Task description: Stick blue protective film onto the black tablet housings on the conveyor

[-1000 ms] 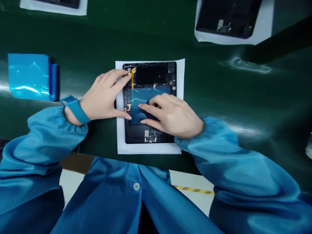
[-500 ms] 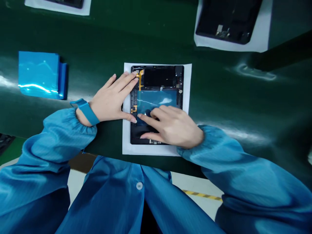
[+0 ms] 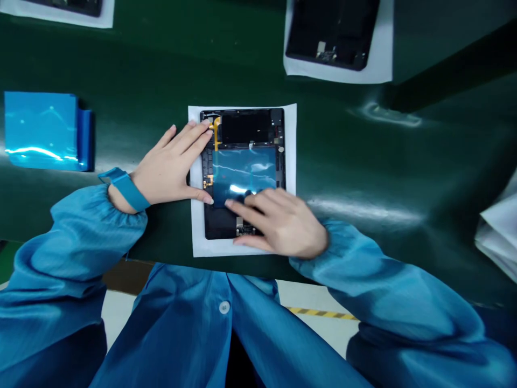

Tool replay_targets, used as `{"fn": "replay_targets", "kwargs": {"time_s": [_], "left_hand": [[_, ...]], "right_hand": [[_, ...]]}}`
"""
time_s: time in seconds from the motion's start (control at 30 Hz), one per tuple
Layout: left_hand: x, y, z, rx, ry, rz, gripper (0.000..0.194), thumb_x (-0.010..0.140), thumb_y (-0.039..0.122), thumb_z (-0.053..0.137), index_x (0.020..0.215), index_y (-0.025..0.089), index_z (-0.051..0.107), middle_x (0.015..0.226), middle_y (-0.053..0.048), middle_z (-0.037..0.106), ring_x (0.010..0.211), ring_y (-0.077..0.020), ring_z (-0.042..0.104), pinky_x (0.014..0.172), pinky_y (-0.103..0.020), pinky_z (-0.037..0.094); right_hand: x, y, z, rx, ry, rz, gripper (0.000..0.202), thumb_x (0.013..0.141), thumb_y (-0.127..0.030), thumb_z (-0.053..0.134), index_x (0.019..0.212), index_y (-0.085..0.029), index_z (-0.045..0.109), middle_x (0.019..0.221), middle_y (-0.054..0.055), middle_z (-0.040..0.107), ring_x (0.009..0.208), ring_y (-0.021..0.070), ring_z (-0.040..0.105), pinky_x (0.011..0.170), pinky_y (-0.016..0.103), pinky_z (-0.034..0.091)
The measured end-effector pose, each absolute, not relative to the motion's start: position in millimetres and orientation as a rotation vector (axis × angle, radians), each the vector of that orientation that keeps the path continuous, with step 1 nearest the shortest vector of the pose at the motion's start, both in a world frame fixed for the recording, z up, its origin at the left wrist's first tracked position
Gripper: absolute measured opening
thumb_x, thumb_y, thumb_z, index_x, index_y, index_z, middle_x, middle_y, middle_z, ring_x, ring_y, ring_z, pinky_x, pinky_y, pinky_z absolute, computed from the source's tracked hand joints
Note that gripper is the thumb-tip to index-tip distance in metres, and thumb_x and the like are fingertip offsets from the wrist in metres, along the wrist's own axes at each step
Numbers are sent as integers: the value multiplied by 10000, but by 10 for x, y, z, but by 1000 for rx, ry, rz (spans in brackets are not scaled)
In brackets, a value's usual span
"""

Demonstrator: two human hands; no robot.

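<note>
On the green table (image 3: 343, 161), near its front edge, see 1 open tablet (image 3: 220, 223) lying flat on a white sheet (image 3: 291, 151), with a blue panel (image 3: 242, 161) set in its middle. Bracing the tablet's left side with the left hand (image 3: 163, 170), palm down, thumb and fingers spread apart, 2 fingertips by the orange ribbon (image 3: 216, 137), thumb tip near the panel's lower left corner. Apparently touching the panel's lower edge with the right hand's index tip, thumb apart from it over the sheet, other fingers curled and partly hidden; cannot tell how close together. Could dent or crease the panel by leaning hard on 1 fingertip, or push it askew through sideways force. Might bend or loosen the ribbon by sliding the left fingers across it. Could catch the small board (image 3: 239, 222) between index and thumb by dipping the right hand too low. Might also skid tablet and sheet together on the smooth table, given too light a brace on the left. Farther off, see a blue pack (image 3: 40, 126) at the left and 1 spare tablet (image 3: 331, 32) beyond, to the right.
</note>
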State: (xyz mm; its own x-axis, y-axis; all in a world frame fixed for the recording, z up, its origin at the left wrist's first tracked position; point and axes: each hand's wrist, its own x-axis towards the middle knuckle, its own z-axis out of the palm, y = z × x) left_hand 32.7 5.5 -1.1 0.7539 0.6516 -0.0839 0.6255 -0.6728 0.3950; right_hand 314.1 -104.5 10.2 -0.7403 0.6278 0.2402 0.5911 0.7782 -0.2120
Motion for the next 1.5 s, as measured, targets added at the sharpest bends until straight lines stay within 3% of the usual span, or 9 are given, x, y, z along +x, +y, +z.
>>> {"fn": "replay_targets", "kwargs": {"time_s": [0.27, 0.4, 0.47, 0.67, 0.73, 0.9, 1.13, 1.3, 1.5], "left_hand": [[277, 96, -27, 2528, 978, 73, 1318, 690, 997, 489, 1668, 197, 114, 1730, -150, 162, 1582, -476, 151, 1308, -597, 71], [295, 82, 26, 2589, 993, 25, 1320, 724, 992, 427, 1647, 83, 171, 1711, -223, 182, 1572, -477, 190, 1293, -629, 128], [298, 79, 27, 2607, 989, 2, 1334, 726, 994, 409, 1637, 48, 178, 1701, -252, 187, 1562, -491, 206, 1276, -657, 153], [288, 148, 102, 2483, 1040, 59, 1268, 630, 987, 585, 1588, 186, 367, 1595, -169, 398, 1536, -513, 261, 1248, -686, 206], [355, 224, 230, 2517, 1064, -11, 1156, 690, 912, 642, 1546, 162, 437, 1518, -167, 480, 1474, -499, 392, 1204, -670, 320], [775, 528, 420, 2599, 1381, 32, 467, 979, 405, 622, 1355, 128, 612, 1329, -147, 629, 1268, -350, 606, 1103, -524, 482], [1055, 955, 132, 2555, 1438, -28, 234, 969, 268, 603, 1157, 139, 657, 980, -88, 663, 1026, -262, 648, 968, -403, 498], [909, 973, 195, 2560, 1301, -91, 88, 932, 218, 614, 878, 164, 658, 821, -40, 613, 792, -199, 613, 799, -325, 485], [715, 724, 369, 2678, 1292, 138, 182, 1015, 248, 466, 958, 191, 629, 1017, -73, 624, 889, -202, 618, 807, -318, 497]], "right_hand": [[3758, -434, -30, -1337, -2713, 150, 796, 981, -720, 387, 1452, -115, 598, 1102, 185, 622, 918, 289, 571, 758, 422, 453], [3800, -560, 30, -1169, -2795, 208, 892, 907, -826, 394, 1453, -148, 592, 1032, 145, 613, 842, 247, 544, 712, 395, 447], [3805, -698, 80, -1036, -2830, 199, 858, 920, -810, 388, 1390, -138, 638, 964, 127, 614, 796, 225, 527, 677, 372, 436], [3846, -987, 63, -866, -2692, 286, 599, 969, -670, 508, 1188, -163, 740, 933, 110, 666, 783, 200, 572, 675, 348, 467], [3850, -1012, -14, -950, -2497, 328, 446, 993, -557, 555, 1094, -174, 760, 899, 96, 685, 770, 190, 603, 677, 338, 490], [3781, -1011, -176, -1186, -2120, 420, 197, 993, -331, 604, 901, -205, 724, 819, 58, 706, 746, 179, 641, 697, 326, 525], [3746, -996, -302, -1284, -2146, 480, 237, 976, -403, 623, 849, -206, 658, 813, 59, 673, 751, 201, 589, 743, 371, 479], [3715, -1016, -319, -1279, -2121, 496, 197, 976, -390, 629, 901, -209, 654, 866, 63, 682, 790, 214, 616, 749, 380, 499], [3587, -1115, -262, -1513, -1865, 531, 491, 948, -444, 640, 1358, -182, 581, 1136, 125, 692, 735, 198, 642, 722, 377, 564]]}}
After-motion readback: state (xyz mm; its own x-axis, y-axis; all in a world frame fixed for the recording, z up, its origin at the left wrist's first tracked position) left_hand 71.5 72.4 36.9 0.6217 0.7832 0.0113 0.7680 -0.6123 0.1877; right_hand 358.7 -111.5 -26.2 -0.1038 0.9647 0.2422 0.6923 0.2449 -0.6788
